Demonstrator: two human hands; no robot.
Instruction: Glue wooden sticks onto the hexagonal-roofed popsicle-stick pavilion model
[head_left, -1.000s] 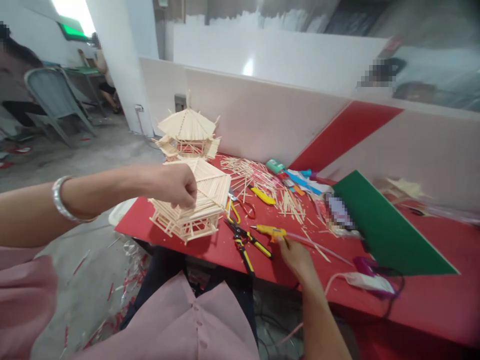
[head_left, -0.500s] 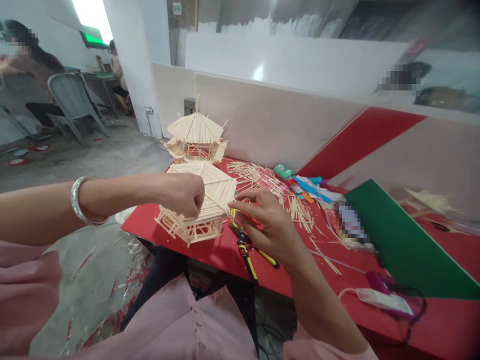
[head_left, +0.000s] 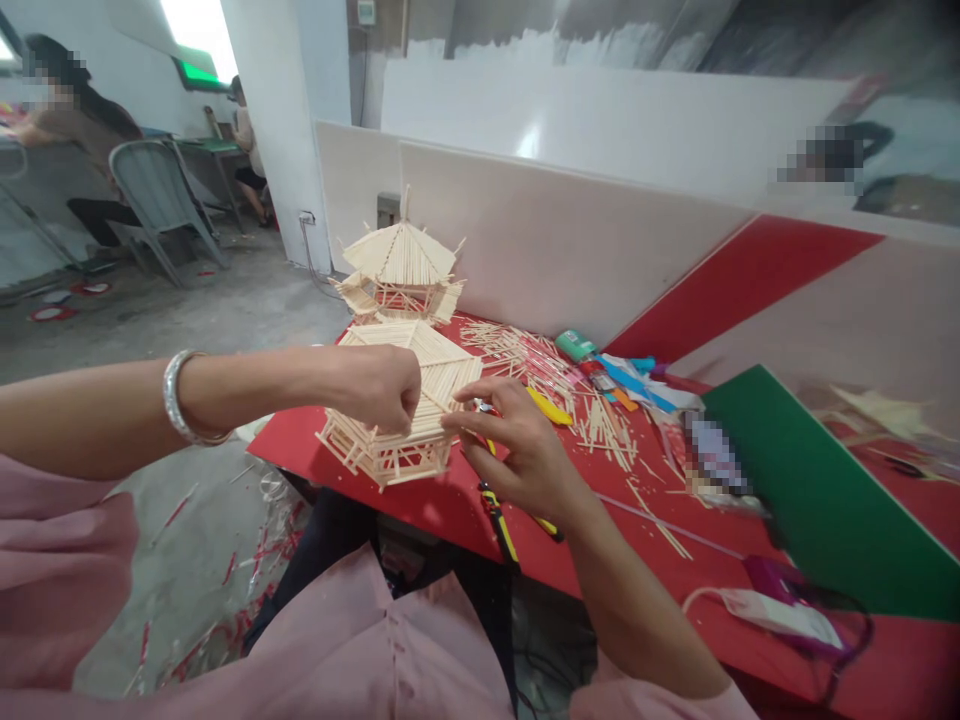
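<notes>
A stick-built house model [head_left: 420, 375] stands at the near left corner of the red table [head_left: 450, 505]. My left hand [head_left: 382, 385], with a silver bracelet on the wrist, is closed in a fist and pinches the model's roof near its front edge. My right hand [head_left: 517, 440] is beside the roof's right edge. Its fingers are apart and curved, and the thumb and forefinger tips touch the edge. I see nothing in that hand.
A second stick pagoda [head_left: 401, 270] stands behind the first. Loose sticks [head_left: 525, 355], yellow-handled pliers [head_left: 499, 515], a yellow cutter [head_left: 549, 408], a green board [head_left: 825, 490] and a white and purple corded device [head_left: 780, 605] lie on the table. A white and red partition [head_left: 570, 250] backs it. People and a chair [head_left: 154, 195] are far left.
My right hand has left the yellow glue gun near the table's front and moved left to the roof's right edge. My left hand stays closed on the roof.
</notes>
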